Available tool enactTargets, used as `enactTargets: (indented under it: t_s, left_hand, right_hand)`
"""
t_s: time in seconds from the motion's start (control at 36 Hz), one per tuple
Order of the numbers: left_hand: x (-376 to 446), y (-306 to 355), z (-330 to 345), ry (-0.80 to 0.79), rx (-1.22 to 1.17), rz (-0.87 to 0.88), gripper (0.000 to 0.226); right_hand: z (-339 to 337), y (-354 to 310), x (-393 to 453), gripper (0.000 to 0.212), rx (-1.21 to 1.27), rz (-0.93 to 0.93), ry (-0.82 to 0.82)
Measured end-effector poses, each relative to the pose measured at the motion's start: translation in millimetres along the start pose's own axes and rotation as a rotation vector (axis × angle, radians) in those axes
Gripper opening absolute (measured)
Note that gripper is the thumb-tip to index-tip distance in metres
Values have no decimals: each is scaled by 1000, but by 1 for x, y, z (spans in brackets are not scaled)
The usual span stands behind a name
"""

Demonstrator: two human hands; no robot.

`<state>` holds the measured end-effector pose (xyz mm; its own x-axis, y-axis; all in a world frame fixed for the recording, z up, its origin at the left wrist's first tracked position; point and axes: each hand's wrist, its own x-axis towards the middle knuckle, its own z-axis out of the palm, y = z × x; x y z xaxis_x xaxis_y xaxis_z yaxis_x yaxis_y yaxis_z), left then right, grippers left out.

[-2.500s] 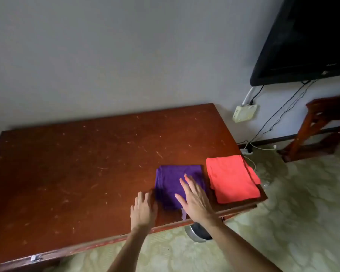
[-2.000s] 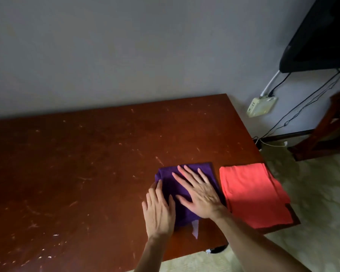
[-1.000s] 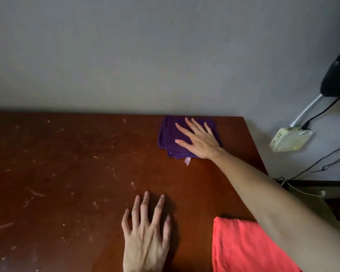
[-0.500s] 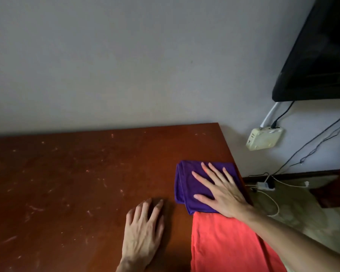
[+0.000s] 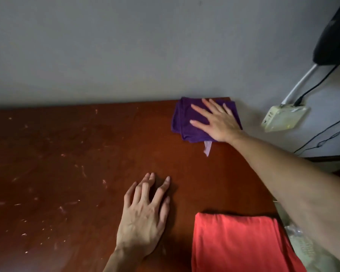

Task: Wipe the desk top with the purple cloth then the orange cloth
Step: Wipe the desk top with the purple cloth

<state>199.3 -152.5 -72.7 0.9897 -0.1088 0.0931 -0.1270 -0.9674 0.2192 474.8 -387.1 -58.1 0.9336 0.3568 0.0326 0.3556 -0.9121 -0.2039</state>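
Nearest you, at the bottom right of the view, the folded orange-red fabric cloth (image 5: 241, 242) lies flat on the dark reddish-brown wooden desk top (image 5: 77, 163), by its near right corner and untouched, with your outstretched right forearm passing above its right side. Just left of it, your left hand (image 5: 143, 218) rests palm-down on the bare wood, fingers spread and lightly arched, holding nothing; it looks to be bracing you while you reach. Farther out, your right hand (image 5: 216, 122) lies flat with its fingers spread on the folded deep purple fabric cloth (image 5: 188, 122), pressing it down onto the desk at the far right corner, right against the grey painted wall (image 5: 126, 46). A small pale tag (image 5: 207, 149) hangs out from the cloth's near edge. You are, by my reading, in the first step, the purple wipe, and it is far from finished: the right side looks fairly clean, but pale scuffs and specks (image 5: 82, 171) are scattered over the left and middle of the desk. The next move calls for keeping even palm pressure and drawing the cloth across toward that marked area without letting the folds bunch up; the orange cloth waits its turn. No brand, label text or other writing can be read anywhere, and the tag is too blurred to tell.
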Motion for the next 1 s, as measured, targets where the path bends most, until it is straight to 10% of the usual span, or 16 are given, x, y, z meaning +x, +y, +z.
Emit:
enactTargets:
  t_s: [1.0]
  left_hand:
    - [-91,-60,-18,0,-47,49,55]
  right_hand:
    - [13,-58,-138,73,-158,-266,-99]
